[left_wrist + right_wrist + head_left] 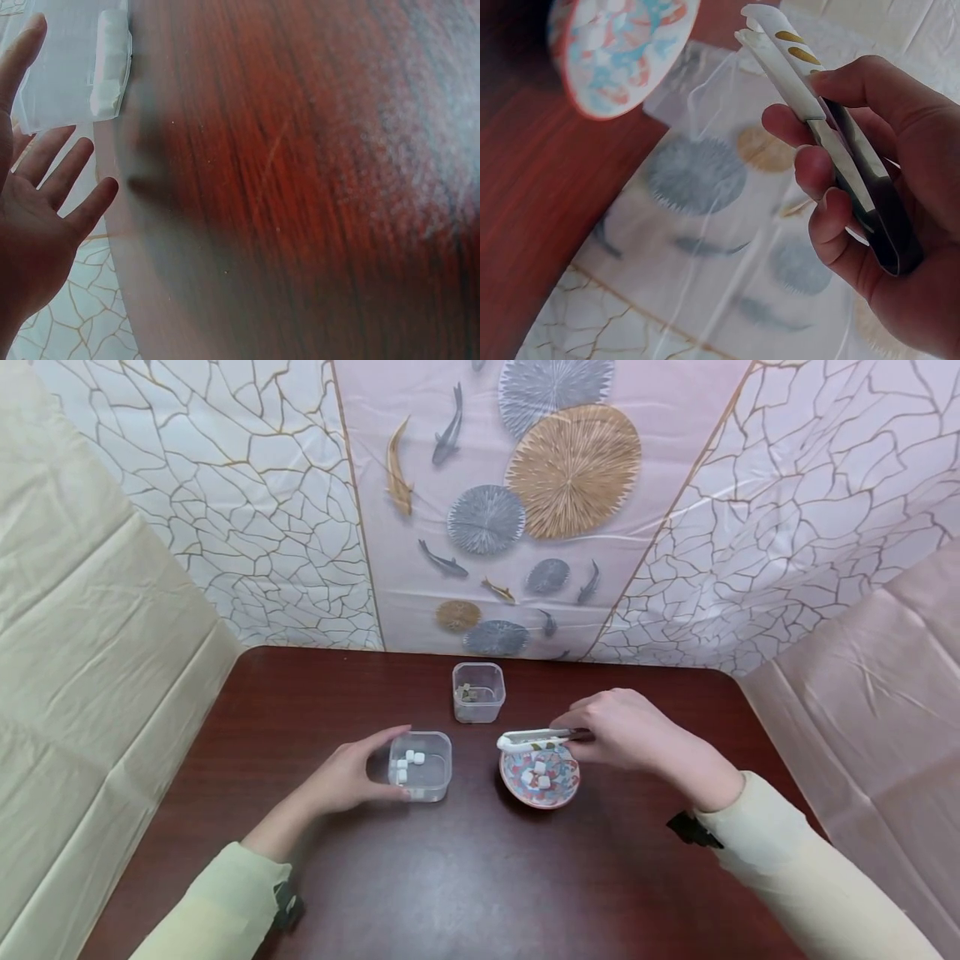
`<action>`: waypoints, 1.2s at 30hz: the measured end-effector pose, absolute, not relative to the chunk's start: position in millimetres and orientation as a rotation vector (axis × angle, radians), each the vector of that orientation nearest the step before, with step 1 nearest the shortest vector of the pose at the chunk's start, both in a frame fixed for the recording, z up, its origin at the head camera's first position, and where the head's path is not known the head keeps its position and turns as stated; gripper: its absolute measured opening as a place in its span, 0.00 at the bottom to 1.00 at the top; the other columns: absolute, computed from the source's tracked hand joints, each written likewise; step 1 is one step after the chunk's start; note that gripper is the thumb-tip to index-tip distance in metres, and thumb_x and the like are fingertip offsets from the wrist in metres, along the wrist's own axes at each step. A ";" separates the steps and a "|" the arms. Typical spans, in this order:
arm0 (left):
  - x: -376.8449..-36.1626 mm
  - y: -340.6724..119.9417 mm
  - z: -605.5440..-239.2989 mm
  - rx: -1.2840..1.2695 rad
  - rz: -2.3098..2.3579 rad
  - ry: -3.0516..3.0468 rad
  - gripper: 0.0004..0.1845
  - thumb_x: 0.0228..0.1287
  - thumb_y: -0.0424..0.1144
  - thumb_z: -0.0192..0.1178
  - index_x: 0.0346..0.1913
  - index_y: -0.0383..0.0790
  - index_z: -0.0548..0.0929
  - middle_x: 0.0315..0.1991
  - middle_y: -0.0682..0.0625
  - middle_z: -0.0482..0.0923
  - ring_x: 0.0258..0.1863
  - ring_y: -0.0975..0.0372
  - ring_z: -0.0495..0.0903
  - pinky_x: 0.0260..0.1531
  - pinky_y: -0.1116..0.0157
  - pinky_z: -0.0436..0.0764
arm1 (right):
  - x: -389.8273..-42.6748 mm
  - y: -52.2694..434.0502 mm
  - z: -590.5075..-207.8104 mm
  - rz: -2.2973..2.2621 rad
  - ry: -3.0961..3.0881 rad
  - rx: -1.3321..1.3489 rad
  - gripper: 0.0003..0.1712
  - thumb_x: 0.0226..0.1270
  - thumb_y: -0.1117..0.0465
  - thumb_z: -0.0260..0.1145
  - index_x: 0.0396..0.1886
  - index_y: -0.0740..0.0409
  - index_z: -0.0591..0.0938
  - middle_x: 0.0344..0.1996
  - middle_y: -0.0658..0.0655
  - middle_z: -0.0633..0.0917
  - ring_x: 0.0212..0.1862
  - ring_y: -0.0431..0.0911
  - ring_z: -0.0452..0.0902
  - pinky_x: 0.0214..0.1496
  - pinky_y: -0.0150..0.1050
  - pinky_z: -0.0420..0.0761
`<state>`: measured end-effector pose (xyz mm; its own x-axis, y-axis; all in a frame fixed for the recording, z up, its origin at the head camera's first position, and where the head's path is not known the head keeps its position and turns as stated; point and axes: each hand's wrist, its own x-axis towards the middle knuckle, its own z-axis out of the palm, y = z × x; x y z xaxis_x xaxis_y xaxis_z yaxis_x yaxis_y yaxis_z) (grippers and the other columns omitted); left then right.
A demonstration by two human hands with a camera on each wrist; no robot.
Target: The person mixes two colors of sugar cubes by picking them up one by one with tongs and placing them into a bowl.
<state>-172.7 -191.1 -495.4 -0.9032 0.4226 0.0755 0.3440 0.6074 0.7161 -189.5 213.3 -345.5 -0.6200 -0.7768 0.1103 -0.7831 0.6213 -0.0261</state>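
My left hand [348, 777] holds a clear plastic container [438, 764] with its thumb on the near side and a finger on the far side; the other fingers are spread in the left wrist view. Several small white cubes [414, 757] lie in it. My right hand [633, 727] grips metal tongs [536, 741] with white, leaf-patterned ends, above a patterned bowl [572, 781]. Between the tong tips in the right wrist view shows a small white piece [754, 25], probably a cube. White cubes [543, 782] lie in the bowl too.
Behind stands a second clear container [491, 695] with small brownish pieces [467, 693] inside. All of it is on a dark red-brown wooden table [450, 877]. Patterned cloth [420, 610] hangs along the table's back edge, and pale cloth walls flank both sides.
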 end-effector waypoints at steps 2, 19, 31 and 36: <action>-172.4 -191.1 -495.3 0.645 1.187 2.722 0.54 0.49 0.53 0.86 0.80 0.49 0.72 0.65 0.43 0.83 0.62 0.49 0.82 0.65 0.43 0.79 | -189.0 220.2 -348.0 0.103 -2.763 1.297 0.13 0.53 0.63 0.76 0.40 0.47 0.93 0.31 0.42 0.88 0.28 0.34 0.76 0.28 0.38 0.76; -173.2 -191.9 -496.2 0.638 1.195 2.717 0.54 0.50 0.54 0.86 0.80 0.52 0.71 0.66 0.44 0.82 0.64 0.50 0.81 0.65 0.44 0.78 | -193.7 238.7 -379.4 0.099 -2.893 1.251 0.11 0.55 0.64 0.75 0.38 0.46 0.92 0.27 0.40 0.83 0.27 0.33 0.69 0.28 0.35 0.70; -174.0 -191.9 -495.8 0.654 1.190 2.723 0.53 0.50 0.53 0.86 0.80 0.48 0.72 0.67 0.43 0.82 0.64 0.49 0.81 0.65 0.43 0.78 | -194.5 235.4 -375.4 0.108 -2.927 1.211 0.12 0.54 0.62 0.74 0.39 0.47 0.93 0.26 0.39 0.82 0.28 0.33 0.69 0.28 0.35 0.72; -174.1 -192.0 -496.0 0.652 1.195 2.719 0.54 0.50 0.53 0.86 0.80 0.47 0.72 0.67 0.43 0.82 0.64 0.49 0.81 0.66 0.43 0.78 | -194.3 225.4 -368.9 0.193 -2.866 1.246 0.16 0.53 0.61 0.74 0.43 0.46 0.93 0.29 0.37 0.83 0.30 0.34 0.73 0.31 0.37 0.75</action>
